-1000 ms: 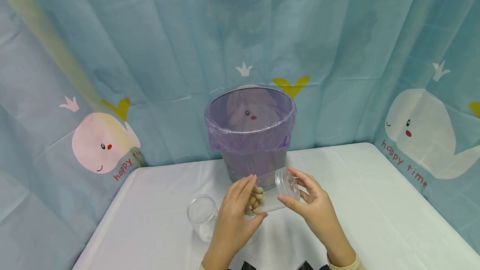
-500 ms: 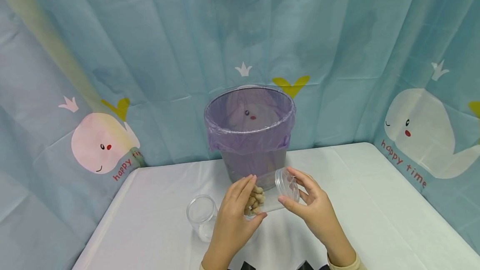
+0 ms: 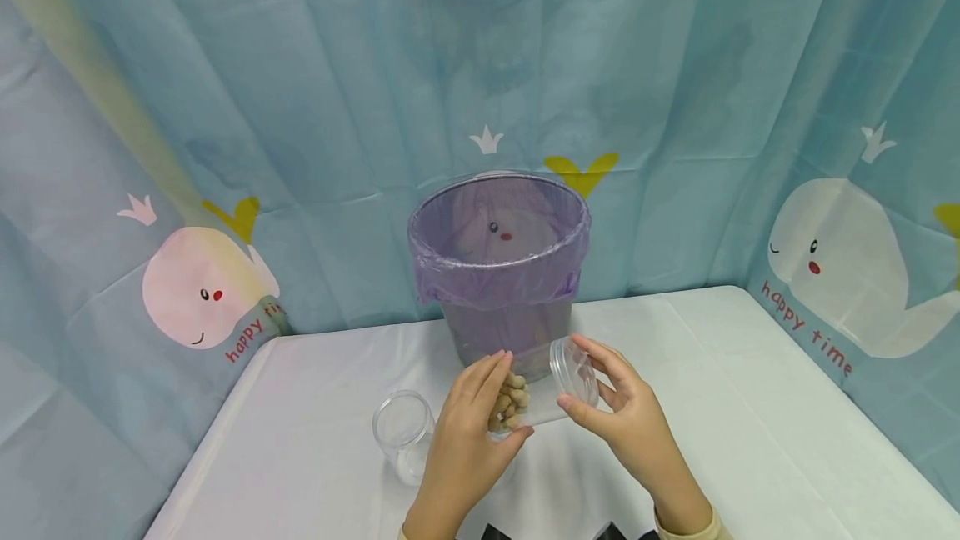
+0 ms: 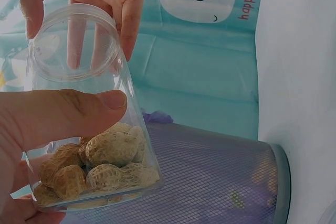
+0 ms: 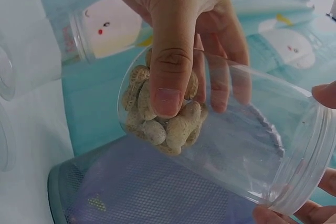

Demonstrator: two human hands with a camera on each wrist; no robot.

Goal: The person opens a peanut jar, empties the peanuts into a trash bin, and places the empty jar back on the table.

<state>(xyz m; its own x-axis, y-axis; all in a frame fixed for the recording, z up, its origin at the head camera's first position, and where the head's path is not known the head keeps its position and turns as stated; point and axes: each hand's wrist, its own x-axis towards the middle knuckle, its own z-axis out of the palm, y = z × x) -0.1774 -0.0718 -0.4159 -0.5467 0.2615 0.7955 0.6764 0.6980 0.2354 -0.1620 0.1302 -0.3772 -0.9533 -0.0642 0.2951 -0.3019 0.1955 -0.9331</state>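
Observation:
A clear plastic jar (image 3: pixel 542 407) is held tilted on its side between both hands. Whole peanuts in their shells (image 4: pixel 113 153) are heaped at its bottom end. My left hand (image 3: pixel 468 432) grips that end, thumb across the near wall in the left wrist view and the other fingers behind. With thumb and fingertips spread round the rim, my right hand (image 3: pixel 630 411) grips the clear lid (image 3: pixel 576 369) at the jar's mouth. A second clear jar (image 3: pixel 403 423) stands on the table, left of my left hand.
Behind my hands stands a mesh waste bin (image 3: pixel 510 332) with a purple liner (image 3: pixel 498 286) folded over its rim. The white-covered table (image 3: pixel 300 415) runs back to a blue printed curtain (image 3: pixel 360 148). Black objects (image 3: pixel 495 532) show at the bottom edge.

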